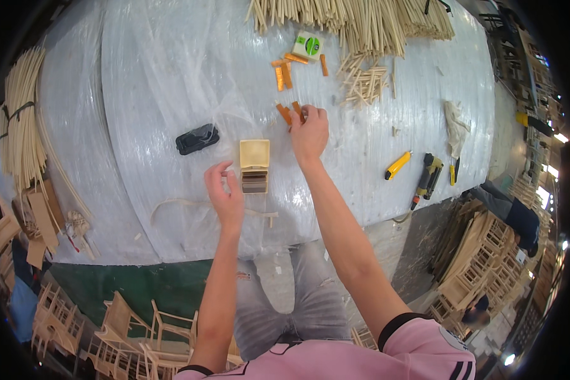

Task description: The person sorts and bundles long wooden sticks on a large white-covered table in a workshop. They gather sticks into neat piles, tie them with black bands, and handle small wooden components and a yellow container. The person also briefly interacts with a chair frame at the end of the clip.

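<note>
My right hand (310, 136) reaches across the plastic-covered table, fingers bent down and closed at two copper-coloured strips (283, 113). One strip meets the fingertips, which are partly hidden. My left hand (225, 193) is beside a small cream box (254, 152) with its lid folded back, fingers loosely curved and apart, nothing in them. Grey strips lie inside that box. Farther away, several more copper-coloured strips (280, 79) are scattered next to a white and green box (307, 46). A black plastic case (197, 139) lies to the left of the cream box.
Thin wooden sticks (361, 22) are piled at the far edge, with short pieces (366, 84) nearby. To the right lie a yellow utility knife (398, 166) and an air-powered nail gun (428, 177). A tied stick bundle (22, 120) is at left. Wooden chair frames (130, 323) stand below.
</note>
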`<action>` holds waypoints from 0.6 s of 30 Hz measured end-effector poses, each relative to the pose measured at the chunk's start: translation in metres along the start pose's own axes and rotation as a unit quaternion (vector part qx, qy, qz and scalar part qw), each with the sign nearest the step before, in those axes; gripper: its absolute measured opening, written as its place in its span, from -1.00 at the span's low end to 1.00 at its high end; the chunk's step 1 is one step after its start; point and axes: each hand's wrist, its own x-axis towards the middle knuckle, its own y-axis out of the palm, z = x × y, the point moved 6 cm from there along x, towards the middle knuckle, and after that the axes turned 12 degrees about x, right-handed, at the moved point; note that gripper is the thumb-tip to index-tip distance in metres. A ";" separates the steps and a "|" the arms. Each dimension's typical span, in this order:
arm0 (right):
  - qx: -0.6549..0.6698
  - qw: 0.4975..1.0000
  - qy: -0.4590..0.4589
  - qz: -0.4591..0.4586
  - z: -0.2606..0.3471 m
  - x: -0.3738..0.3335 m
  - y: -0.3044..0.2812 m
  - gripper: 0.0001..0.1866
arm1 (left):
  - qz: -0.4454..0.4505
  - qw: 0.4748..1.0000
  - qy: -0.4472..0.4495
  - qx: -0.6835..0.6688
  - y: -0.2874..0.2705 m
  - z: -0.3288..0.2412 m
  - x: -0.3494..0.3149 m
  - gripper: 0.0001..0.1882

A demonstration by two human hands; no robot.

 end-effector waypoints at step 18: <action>-0.003 0.996 0.064 0.055 -0.007 -0.015 0.010 -0.80 | 0.034 0.995 -0.029 -0.087 0.012 -0.031 0.007 -0.77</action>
